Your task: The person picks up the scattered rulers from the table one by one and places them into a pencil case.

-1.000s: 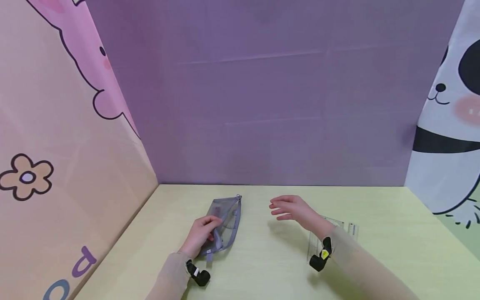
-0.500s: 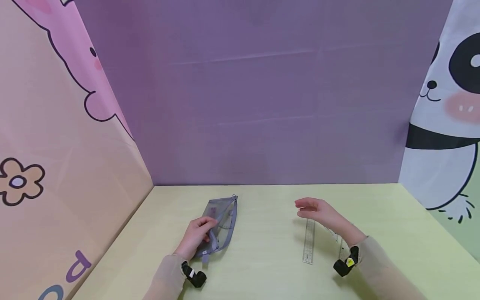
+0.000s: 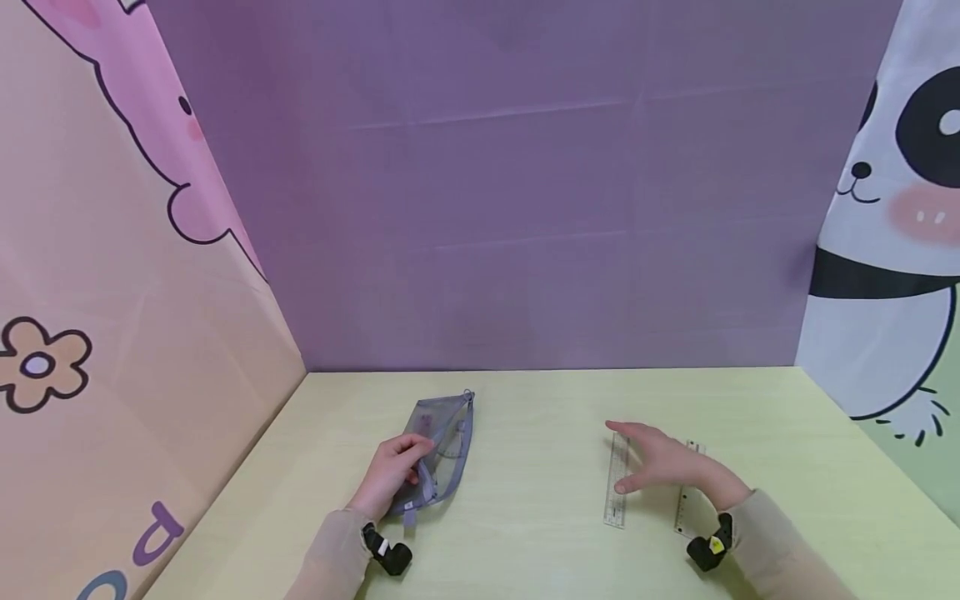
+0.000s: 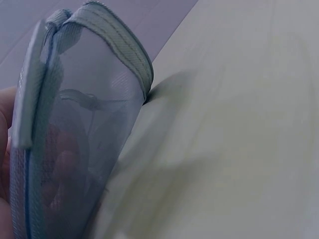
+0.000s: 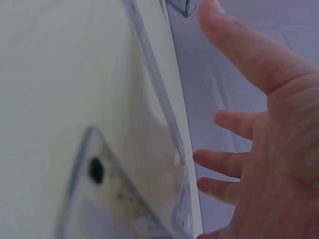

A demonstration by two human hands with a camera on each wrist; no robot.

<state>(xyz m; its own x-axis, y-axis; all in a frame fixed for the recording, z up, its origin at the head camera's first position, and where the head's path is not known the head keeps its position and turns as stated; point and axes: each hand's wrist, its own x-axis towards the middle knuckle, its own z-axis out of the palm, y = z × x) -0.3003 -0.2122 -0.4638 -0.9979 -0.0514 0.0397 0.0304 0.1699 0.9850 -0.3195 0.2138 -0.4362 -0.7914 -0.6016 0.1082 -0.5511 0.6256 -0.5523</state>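
In the head view, a see-through grey-purple zip pouch (image 3: 453, 467) lies at the left of the table. My left hand (image 3: 393, 473) pinches the zip edge between thumb and fingers. Through the mesh in the left wrist view, blurred fingers show behind the pouch wall (image 4: 99, 119). My right hand (image 3: 660, 457), thumb and fingers spread, is over a clear ruler (image 3: 615, 508), holding nothing. Partly hidden under that wrist lies a clear set square (image 3: 684, 510). Its pointed corner (image 5: 107, 184), with a dark hole, shows near in the right wrist view, below the open palm (image 5: 289, 164).
The pale table (image 3: 525, 517) runs back to a purple wall sheet (image 3: 480, 208). A pink printed sheet (image 3: 150, 317) borders the left, and a panda-printed sheet (image 3: 885, 317) the right. A black wrist camera (image 3: 390, 557) sits on each sleeve.
My right hand has moved rightward and lower, from beside the ruler to over it, and its thumb has spread away from the fingers. My left hand keeps its grip on the pouch.
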